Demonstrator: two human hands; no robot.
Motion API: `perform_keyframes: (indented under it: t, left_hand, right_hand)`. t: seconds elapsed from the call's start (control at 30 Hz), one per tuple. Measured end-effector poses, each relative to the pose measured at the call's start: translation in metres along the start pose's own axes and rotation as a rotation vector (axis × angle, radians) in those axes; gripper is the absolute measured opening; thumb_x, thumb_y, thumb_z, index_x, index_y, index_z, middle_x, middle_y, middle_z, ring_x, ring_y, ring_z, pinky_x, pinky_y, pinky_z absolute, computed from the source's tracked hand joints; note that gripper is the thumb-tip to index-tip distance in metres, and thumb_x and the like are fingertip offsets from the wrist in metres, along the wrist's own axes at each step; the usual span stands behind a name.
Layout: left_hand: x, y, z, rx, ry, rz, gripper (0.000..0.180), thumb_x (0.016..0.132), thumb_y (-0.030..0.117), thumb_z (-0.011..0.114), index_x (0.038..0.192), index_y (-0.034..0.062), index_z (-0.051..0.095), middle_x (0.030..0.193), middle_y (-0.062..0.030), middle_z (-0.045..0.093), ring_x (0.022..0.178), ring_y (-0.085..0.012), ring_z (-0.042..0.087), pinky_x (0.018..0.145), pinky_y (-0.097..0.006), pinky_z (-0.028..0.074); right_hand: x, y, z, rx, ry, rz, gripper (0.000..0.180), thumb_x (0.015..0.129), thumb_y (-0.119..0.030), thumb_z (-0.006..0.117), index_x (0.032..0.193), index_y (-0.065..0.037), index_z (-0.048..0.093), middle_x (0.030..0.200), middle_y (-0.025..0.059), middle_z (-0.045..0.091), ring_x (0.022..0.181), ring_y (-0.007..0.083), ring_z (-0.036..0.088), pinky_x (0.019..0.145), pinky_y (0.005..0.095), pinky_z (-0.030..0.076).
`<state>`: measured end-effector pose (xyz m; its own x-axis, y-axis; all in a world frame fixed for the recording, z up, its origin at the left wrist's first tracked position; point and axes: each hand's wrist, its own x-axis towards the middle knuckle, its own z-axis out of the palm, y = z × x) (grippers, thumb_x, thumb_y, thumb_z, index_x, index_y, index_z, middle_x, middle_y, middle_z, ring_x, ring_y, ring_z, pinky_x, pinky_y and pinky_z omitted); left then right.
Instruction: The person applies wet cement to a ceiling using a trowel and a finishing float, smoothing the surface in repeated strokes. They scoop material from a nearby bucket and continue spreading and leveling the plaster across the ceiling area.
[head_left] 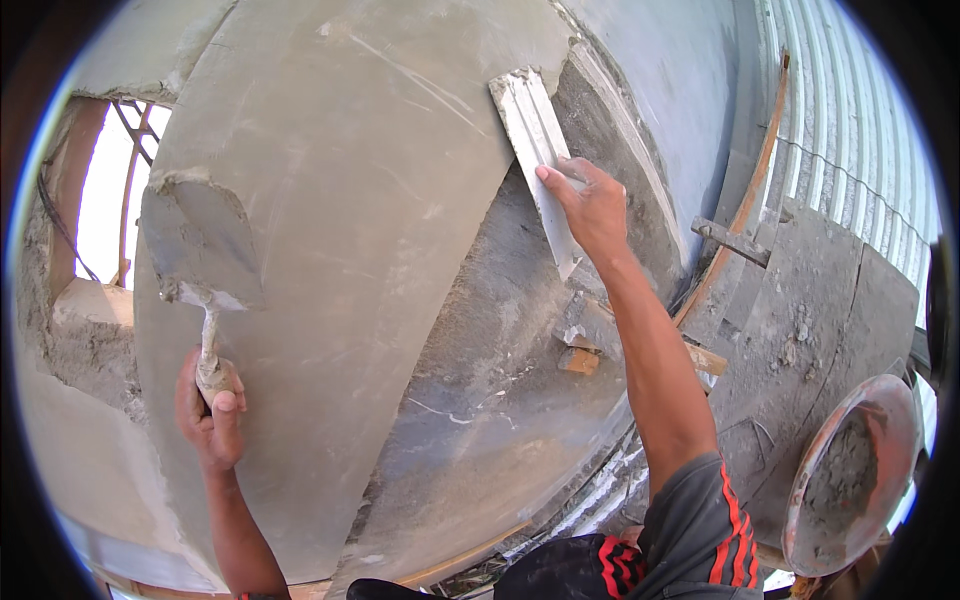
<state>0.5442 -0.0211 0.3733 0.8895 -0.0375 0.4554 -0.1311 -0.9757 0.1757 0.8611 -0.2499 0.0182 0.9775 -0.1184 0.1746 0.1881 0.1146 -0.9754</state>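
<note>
Daylight shows through a rough wall opening [100, 200] at nine o'clock. Just right of it, the left hand [210, 410] is closed around the handle of a mortar-caked trowel [200, 240], whose blade points up toward eleven o'clock, in front of the smooth plastered wall [350, 200]. Toward one o'clock, the right hand [590, 205] grips a long plastering float [540, 150] pressed flat against the wall where smooth plaster meets a darker, rougher coat. At four o'clock, well apart from both hands, sits a round pan [850, 470] holding grey mortar.
</note>
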Motion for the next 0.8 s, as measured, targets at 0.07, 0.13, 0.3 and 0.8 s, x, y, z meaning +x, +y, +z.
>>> perform_keyframes:
  t: [0.07,0.13,0.3,0.8]
  left_hand:
    - [-0.002,-0.001,-0.002,0.004,-0.014,-0.003,0.062,0.106,0.041,0.064,0.142,-0.009,0.054,0.088,-0.0075,0.06,0.065,-0.0092,0.051,0.056,-0.025,0.041]
    - [-0.002,0.001,-0.011,0.03,-0.04,-0.008,0.062,0.107,0.041,0.063,0.142,-0.0088,0.054,0.088,-0.008,0.06,0.065,-0.0095,0.051,0.056,-0.025,0.041]
    - [0.0,0.004,-0.005,0.032,-0.031,-0.009,0.064,0.106,0.044,0.063,0.141,-0.0087,0.054,0.089,-0.0083,0.06,0.065,-0.01,0.051,0.056,-0.025,0.04]
    - [-0.001,0.0,-0.005,0.039,-0.012,-0.044,0.07,0.105,0.051,0.062,0.144,-0.0062,0.051,0.086,-0.0095,0.059,0.065,-0.0118,0.052,0.056,-0.025,0.041]
  right_hand:
    - [-0.013,-0.003,0.008,-0.043,0.024,-0.202,0.05,0.091,-0.047,0.085,0.118,-0.005,0.082,0.107,0.0148,0.082,0.092,0.0251,0.078,0.084,0.0376,0.059]
    - [-0.034,-0.009,0.012,-0.013,-0.057,-0.267,0.049,0.091,-0.046,0.085,0.117,-0.004,0.082,0.109,0.0145,0.082,0.095,0.0258,0.079,0.086,0.0373,0.06]
    - [0.001,0.012,-0.015,0.156,0.029,0.155,0.048,0.09,-0.047,0.086,0.117,-0.008,0.082,0.11,0.0144,0.081,0.097,0.0286,0.079,0.086,0.0403,0.06]
    - [-0.077,0.012,0.018,1.138,-0.121,0.526,0.041,0.107,-0.044,0.067,0.119,-0.005,0.072,0.084,0.0025,0.071,0.07,0.0095,0.067,0.056,0.0263,0.053]
